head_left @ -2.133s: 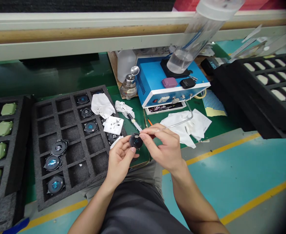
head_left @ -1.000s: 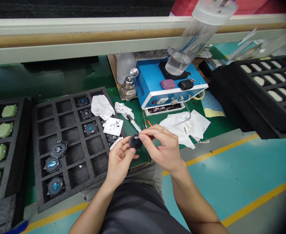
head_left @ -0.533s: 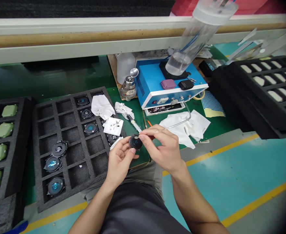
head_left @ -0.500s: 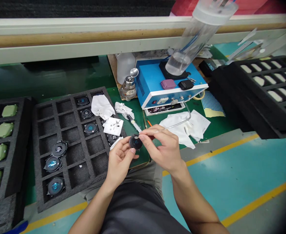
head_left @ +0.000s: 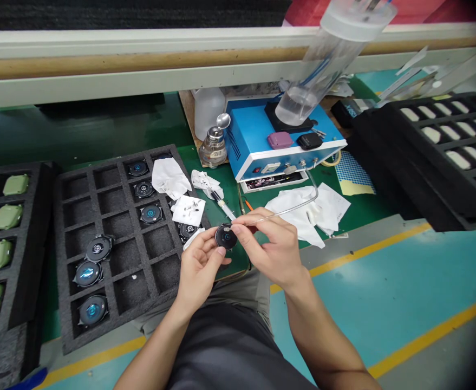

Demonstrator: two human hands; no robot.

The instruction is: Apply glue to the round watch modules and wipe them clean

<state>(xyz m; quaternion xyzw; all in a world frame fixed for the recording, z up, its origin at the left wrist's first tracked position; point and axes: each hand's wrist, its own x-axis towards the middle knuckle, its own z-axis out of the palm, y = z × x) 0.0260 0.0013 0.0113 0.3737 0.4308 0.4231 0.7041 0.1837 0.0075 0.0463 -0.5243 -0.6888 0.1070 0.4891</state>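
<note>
My left hand grips a round black watch body by its edge, between thumb and fingers, its face turned up. Over the far right edge of the watch, my right hand is closed in a pinch. A thin clear tube runs from a blue machine into those fingers; its tip is hidden. Beside the right fingertips is a slim syringe, pointing away from me, and whether the fingers touch it I cannot tell. White wipes with dark specks lie just beyond the left hand.
Left of me is a black foam tray with several round watches. Another foam tray holds green cases. A glass pump bottle stands by the machine, which carries a leaning clear cylinder. Stacked foam trays rise at right.
</note>
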